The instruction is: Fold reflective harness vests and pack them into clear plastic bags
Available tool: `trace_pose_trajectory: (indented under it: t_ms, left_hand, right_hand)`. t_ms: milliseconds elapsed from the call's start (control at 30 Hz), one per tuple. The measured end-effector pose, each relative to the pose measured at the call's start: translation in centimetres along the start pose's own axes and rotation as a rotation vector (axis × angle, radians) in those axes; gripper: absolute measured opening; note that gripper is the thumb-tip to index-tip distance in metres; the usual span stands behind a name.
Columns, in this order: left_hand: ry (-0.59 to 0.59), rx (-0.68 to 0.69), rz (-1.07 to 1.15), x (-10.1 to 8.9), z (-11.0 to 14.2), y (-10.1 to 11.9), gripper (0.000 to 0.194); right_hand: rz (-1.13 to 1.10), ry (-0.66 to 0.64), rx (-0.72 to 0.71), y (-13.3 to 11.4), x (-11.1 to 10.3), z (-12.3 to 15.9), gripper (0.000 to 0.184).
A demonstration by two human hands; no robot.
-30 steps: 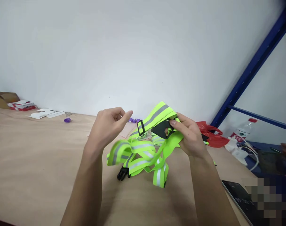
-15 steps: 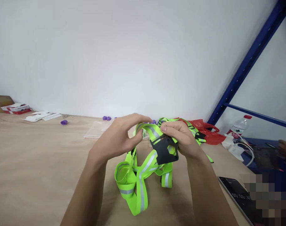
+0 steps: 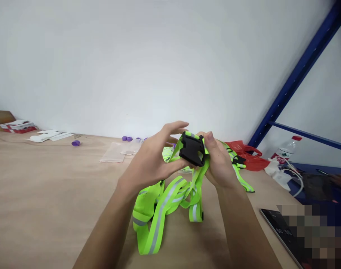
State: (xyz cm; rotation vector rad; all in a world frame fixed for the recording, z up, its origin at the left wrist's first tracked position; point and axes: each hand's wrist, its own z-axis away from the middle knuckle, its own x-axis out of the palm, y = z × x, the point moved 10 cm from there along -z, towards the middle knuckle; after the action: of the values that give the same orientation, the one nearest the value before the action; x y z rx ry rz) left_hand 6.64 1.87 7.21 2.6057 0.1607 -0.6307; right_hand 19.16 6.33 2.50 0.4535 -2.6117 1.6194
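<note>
**Buckle (image 3: 190, 149) raised, left hand (image 3: 152, 153) at it**

Buckle now higher than half a second ago, above mid-counter (image 3: 61, 198). Right hand (image 3: 221, 162) clamps the reflective strap (image 3: 160, 216) beside it. Left thumb reaches buckle's lower edge, other left fingers spread apart. Attention seems to be on the buckle; slack loops trail toward the near edge.

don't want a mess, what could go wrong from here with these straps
The green strap hangs in loose, overlapping loops, so it may twist or tangle. The left hand is spread, with its thumb by the lower edge of the black buckle, so if the right hand loosens, the buckle could slip. Other strapping lies near the red bag, and a loose loop might snag on it.
</note>
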Motion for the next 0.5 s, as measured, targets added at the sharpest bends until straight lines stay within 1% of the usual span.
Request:
trace_pose_trajectory:
  t_ms: [67, 100, 200, 233, 300, 333, 400, 467, 500]
  left_hand:
    - [0.048, 0.024, -0.045, -0.3, -0.1, 0.1, 0.051]
    - [0.058, 0.040, -0.071, -0.4, -0.1, 0.2, 0.047]
    - [0.087, 0.091, -0.131, -0.7, -0.1, 0.7, 0.030]
    - [0.111, 0.106, -0.141, -1.0, -0.1, 0.9, 0.023]
    - [0.174, 0.135, -0.162, -1.4, -0.1, 1.3, 0.010]
    - [0.218, 0.148, -0.175, -1.6, 0.0, 1.5, 0.008]
    - [0.308, 0.137, -0.212, -2.2, 0.1, 1.6, 0.013]
    - [0.377, 0.067, -0.255, -2.8, 0.4, 1.1, 0.017]
    - [0.407, 0.015, -0.271, -3.2, 0.5, 0.7, 0.019]
  right_hand:
    - [0.036, -0.089, 0.012, 0.2, 1.1, 0.3, 0.051]
    - [0.045, -0.114, 0.014, 0.3, 1.4, 0.4, 0.051]
    - [0.039, -0.145, 0.008, 0.5, 1.7, 0.5, 0.050]
    - [0.035, -0.179, 0.013, 0.7, 2.0, 0.5, 0.053]
    - [0.025, -0.293, 0.026, 1.1, 2.9, 0.6, 0.064]
    - [0.027, -0.361, 0.035, 1.4, 3.4, 0.7, 0.071]
    - [0.048, -0.449, 0.042, 1.8, 3.7, 0.8, 0.083]
    - [0.117, -0.469, 0.044, 2.1, 3.5, 0.7, 0.085]
    - [0.195, -0.464, 0.064, 2.4, 3.4, 0.7, 0.080]
